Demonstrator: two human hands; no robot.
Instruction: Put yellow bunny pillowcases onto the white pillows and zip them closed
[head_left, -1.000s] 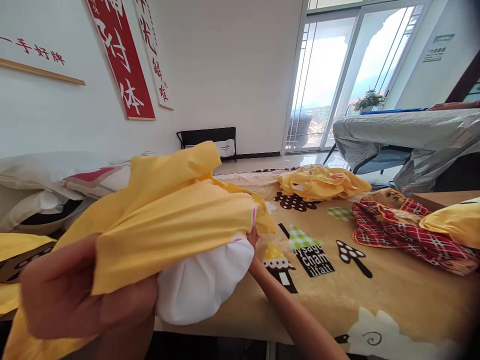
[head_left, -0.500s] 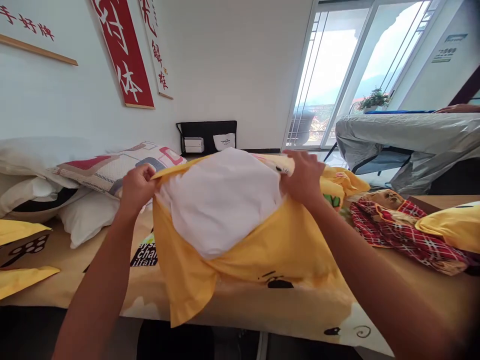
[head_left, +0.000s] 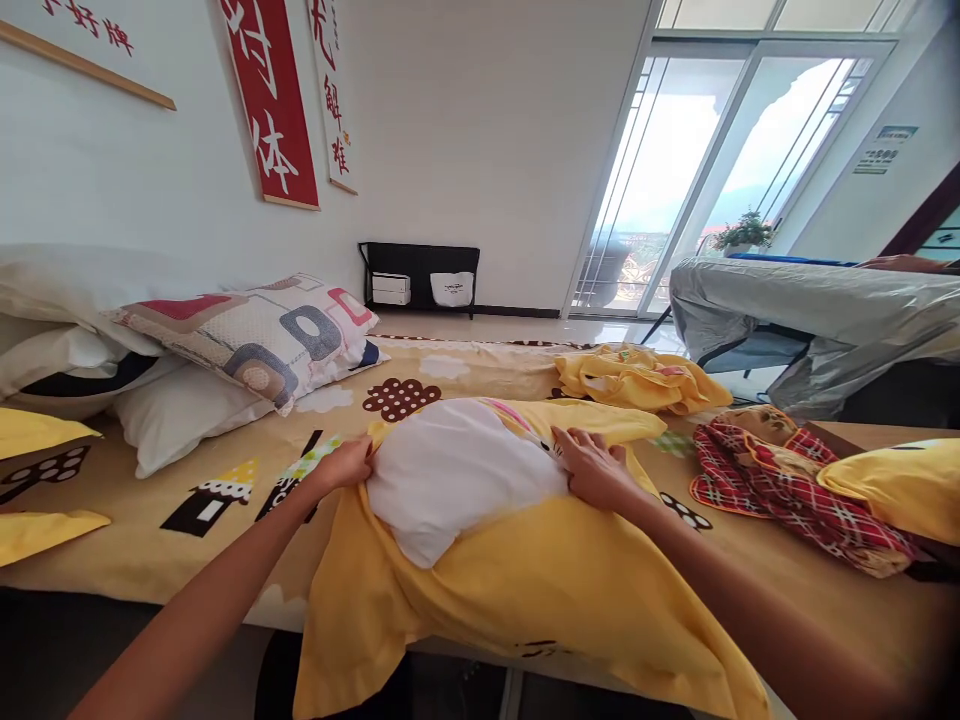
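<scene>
Here's the white pillow insert (head_left: 457,475), lying in the middle of the cartoon-print blanket (head_left: 750,565) and sitting partway inside the yellow pillowcase (head_left: 525,590). The case covers its near end. The far end bulges bare out of the opening toward twelve o'clock, and a strip of the case lies behind it.

The left hand (head_left: 349,465) is at nine o'clock of the insert, fingers closed in a pinch on the hem of the case. The right hand (head_left: 596,470) is at three o'clock, laid on the hem with its fingers stretched along the fabric. The thumb is hidden, so I can't tell whether it grips or only presses down.

I'd put the work at about halfway. The insert is started into the case and both hands are at the mouth, but a good half of the white shows, and the case hangs slack and wrinkled over the near edge of the bed at six o'clock. The rest of the insert isn't covered yet, the corners aren't seated, and the opening isn't closed or smoothed.

Around the bed:
- **Ten o'clock:** a geometric-print pillow (head_left: 262,335) rests on a plain white pillow (head_left: 180,420).
- **One o'clock:** a crumpled yellow cloth (head_left: 637,378) lies well apart from the hands.
- **Three o'clock:** a red plaid cloth (head_left: 772,485) touches a yellow cushion (head_left: 892,490) at the right edge.
- **Farther back:** a red banner (head_left: 270,100) hangs on the wall at eleven o'clock, and a grey-covered table (head_left: 810,310) stands at two o'clock.
</scene>
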